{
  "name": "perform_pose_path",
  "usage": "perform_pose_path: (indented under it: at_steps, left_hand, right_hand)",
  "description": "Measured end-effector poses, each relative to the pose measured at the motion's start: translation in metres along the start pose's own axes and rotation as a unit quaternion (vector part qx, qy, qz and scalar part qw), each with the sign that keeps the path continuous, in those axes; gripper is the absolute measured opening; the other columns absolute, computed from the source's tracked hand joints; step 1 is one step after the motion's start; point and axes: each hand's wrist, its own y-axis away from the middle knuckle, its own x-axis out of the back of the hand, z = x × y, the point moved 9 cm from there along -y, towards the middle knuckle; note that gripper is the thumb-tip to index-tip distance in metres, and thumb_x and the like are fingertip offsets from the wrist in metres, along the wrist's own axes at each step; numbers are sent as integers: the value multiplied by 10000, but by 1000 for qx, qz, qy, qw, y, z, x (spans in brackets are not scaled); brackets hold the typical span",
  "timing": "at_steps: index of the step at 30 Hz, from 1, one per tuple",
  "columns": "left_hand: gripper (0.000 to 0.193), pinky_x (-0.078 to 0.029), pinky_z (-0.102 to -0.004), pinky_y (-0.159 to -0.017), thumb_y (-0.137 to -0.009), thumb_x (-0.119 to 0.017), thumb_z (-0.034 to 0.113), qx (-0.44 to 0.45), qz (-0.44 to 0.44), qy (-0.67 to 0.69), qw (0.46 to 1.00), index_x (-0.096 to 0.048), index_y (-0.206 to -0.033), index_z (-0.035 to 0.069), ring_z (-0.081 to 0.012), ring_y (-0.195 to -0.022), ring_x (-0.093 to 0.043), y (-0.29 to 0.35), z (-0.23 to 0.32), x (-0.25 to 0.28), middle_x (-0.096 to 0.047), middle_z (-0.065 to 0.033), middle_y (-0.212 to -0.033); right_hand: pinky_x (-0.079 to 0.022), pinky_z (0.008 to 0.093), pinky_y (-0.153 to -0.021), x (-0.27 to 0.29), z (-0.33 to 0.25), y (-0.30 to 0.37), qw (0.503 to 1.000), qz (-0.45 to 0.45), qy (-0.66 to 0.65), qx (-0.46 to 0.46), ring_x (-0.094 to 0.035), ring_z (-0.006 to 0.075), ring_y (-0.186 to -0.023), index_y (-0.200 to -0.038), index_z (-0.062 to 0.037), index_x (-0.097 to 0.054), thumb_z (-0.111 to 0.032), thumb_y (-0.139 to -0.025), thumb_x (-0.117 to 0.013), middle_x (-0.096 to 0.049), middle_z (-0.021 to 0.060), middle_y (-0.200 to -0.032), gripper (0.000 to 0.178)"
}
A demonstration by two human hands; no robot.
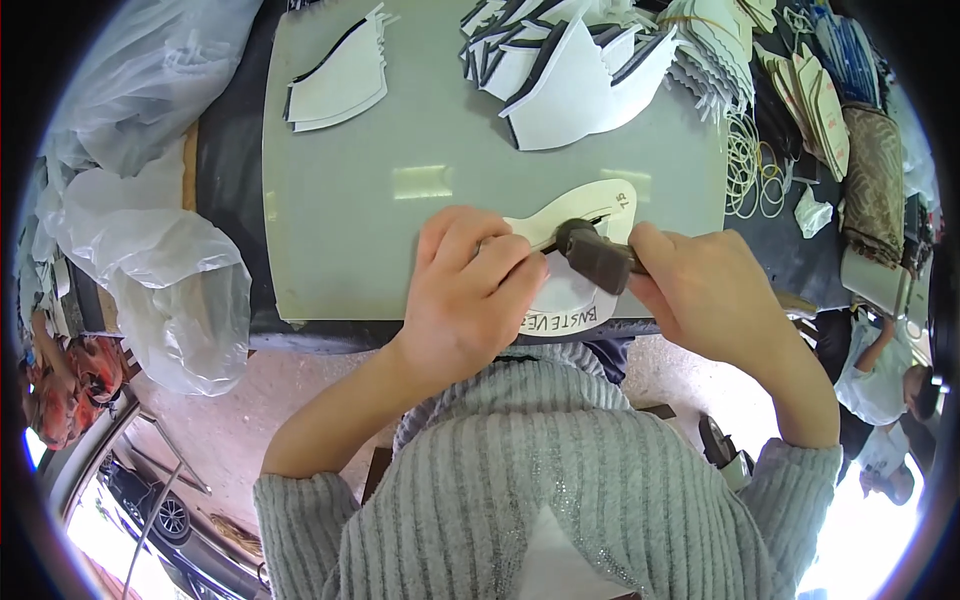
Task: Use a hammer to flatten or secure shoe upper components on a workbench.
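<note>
A cream shoe-pattern template (610,203) with a narrow slot and handwriting lies near the front edge of the board. A white piece (565,290) shows at its middle, partly covered by my hands. My left hand (468,290) rests on the template's left side with its fingers curled and closed; what they hold, if anything, is hidden. My right hand (705,290) grips a dark tool that looks like a hammer (598,258). Its head is over the template beside my left fingertips; whether it touches is unclear.
The pale green board (340,230) covers the table. White pieces with dark edges (575,90) are piled at the back, with a smaller stack (340,75) at back left. Cord (745,165) hangs along the right edge. Plastic bags (180,270) stand left. Other people (885,380) are at far right.
</note>
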Motion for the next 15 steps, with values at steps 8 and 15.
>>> perform_pose_path:
  at_steps: [8,15]
  left_hand:
    - [267,-459,-402,-776,-591,-784,67,-2,-15,-22,1000,-664,-829,51,-240,-845,-582,5,1,7,-582,-28,-875]
    - [331,-496,-434,-768,-550,-827,48,-5,-3,-13,1000,-672,-843,51,-246,-852,-577,13,-2,11,-577,-41,-899]
  right_hand:
    - [-448,413,-476,-10,-3,-7,1000,-18,-18,12,-603,328,-523,-830,-28,-506,-262,-913,-640,-589,113,-579,282]
    - [-434,431,-489,-10,-2,-13,995,-39,-64,62,-599,343,-533,-814,-30,-498,-262,-909,-649,-577,122,-568,293]
